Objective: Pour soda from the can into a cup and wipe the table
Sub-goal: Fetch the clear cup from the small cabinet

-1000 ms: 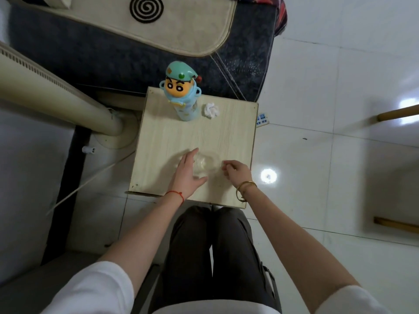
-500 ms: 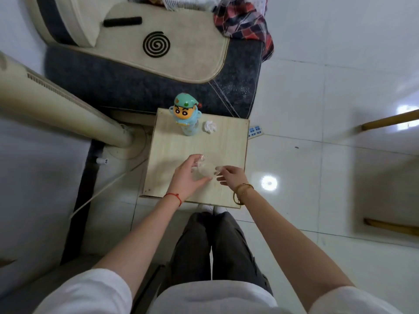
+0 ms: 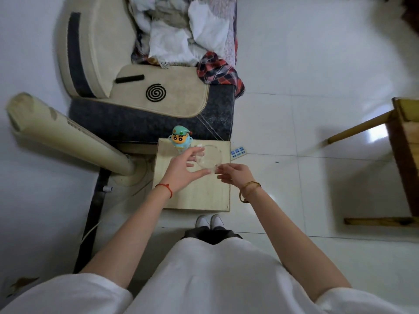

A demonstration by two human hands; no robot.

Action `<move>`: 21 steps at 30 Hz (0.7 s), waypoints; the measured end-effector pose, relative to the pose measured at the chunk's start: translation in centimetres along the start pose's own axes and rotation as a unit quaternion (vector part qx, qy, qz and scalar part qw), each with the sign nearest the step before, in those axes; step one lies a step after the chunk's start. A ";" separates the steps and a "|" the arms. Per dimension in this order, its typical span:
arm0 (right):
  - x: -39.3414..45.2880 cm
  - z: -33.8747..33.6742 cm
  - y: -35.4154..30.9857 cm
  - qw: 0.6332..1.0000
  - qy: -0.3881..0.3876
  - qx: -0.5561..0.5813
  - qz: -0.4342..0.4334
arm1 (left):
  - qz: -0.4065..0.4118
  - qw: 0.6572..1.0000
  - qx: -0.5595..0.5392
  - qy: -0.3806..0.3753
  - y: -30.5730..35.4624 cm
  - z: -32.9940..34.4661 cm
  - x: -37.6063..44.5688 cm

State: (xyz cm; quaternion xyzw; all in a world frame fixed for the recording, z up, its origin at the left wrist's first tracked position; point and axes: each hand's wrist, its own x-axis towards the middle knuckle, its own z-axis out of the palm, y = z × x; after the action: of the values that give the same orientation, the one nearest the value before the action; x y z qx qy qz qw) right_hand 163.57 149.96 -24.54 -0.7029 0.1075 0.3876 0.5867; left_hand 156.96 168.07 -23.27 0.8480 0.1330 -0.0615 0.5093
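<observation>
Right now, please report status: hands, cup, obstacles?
Left hand grips clear cup, lifted over table. Right hand pinches its rim. Cartoon-topped can stands just behind.

**Single head cam, steep top-down**

One wide-angle view only, no second view to overlap. Worn on the head of a standing person, looking almost straight down past the torso onto a small wooden table [image 3: 199, 196] well below. Strong edge distortion; white tiled floor [image 3: 317, 177] fills the surround.

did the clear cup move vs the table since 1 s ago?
Yes. The clear cup now sits in both hands nearer the table's far edge, beside the cartoon bottle; earlier it was nearer the near edge.
</observation>
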 end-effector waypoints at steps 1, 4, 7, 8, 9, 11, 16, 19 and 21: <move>-0.7 -0.2 -0.1 1.000 0.003 0.008 -0.004 | 0.005 1.000 -0.004 -0.004 0.6 -0.1 -0.2; -2.7 -0.9 -0.1 0.999 0.009 0.031 -0.012 | 0.015 1.000 -0.011 -0.020 2.1 -0.3 -0.8; -4.4 -1.8 0.5 0.998 0.020 0.049 -0.020 | 0.025 0.998 -0.015 -0.047 3.3 0.1 -1.2; -4.9 -2.1 0.7 0.998 0.026 0.056 -0.024 | 0.027 0.998 -0.017 -0.056 3.8 0.3 -1.3; -5.3 -2.5 0.9 0.997 0.033 0.063 -0.027 | 0.031 0.997 -0.016 -0.065 4.3 0.5 -1.2; -6.4 -3.3 1.2 0.995 0.047 0.081 -0.033 | 0.041 0.995 -0.009 -0.087 5.4 1.0 -1.1; -9.5 -6.3 2.2 0.985 0.096 0.136 -0.053 | 0.079 0.987 0.011 -0.140 9.3 3.2 -0.7; -11.4 -8.6 3.0 0.976 0.127 0.166 -0.064 | 0.105 0.979 0.016 -0.176 11.7 5.6 -0.4; -12.6 -10.4 3.7 0.970 0.147 0.180 -0.069 | 0.118 0.973 0.022 -0.198 13.2 7.5 -0.2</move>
State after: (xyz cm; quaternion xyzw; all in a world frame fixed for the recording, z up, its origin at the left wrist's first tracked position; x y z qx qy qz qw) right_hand 157.13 135.62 -18.74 -0.6406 0.2118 0.2125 0.7068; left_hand 160.75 155.58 -15.60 0.8396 -0.0725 -0.1704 0.5106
